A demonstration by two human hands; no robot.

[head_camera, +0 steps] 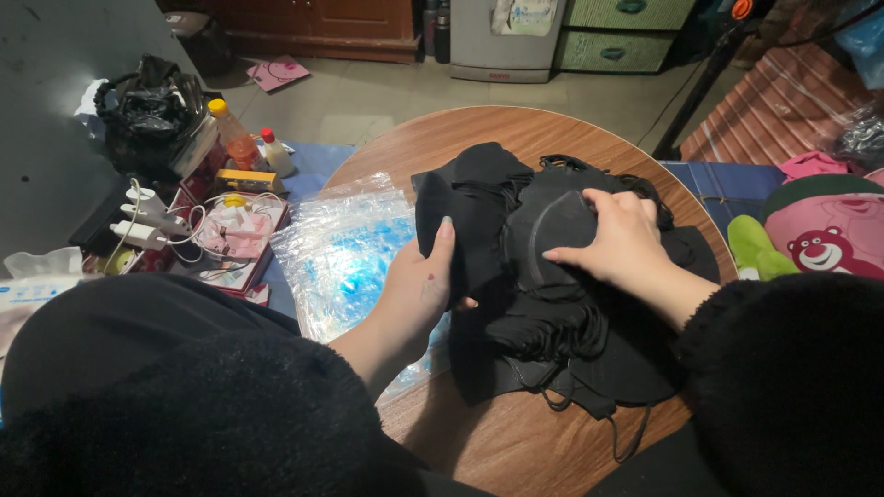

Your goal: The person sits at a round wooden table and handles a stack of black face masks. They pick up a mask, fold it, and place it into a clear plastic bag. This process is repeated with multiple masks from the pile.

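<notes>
A heap of black fabric face masks [543,304] with ear loops lies on a round wooden table [516,133]. My left hand [419,285] grips a stack of black masks [460,216] at its left side, thumb on top. My right hand [622,241] rests on the top of the heap, fingers pressing a curved black mask [552,225]. Both my sleeves are black and fuzzy.
A crinkled clear plastic bag [345,248] with blue print lies on the table's left. Beyond it, a box with white chargers and cables [221,235], two bottles [241,138] and a black bag [152,106]. Pink plush items [824,235] sit at right.
</notes>
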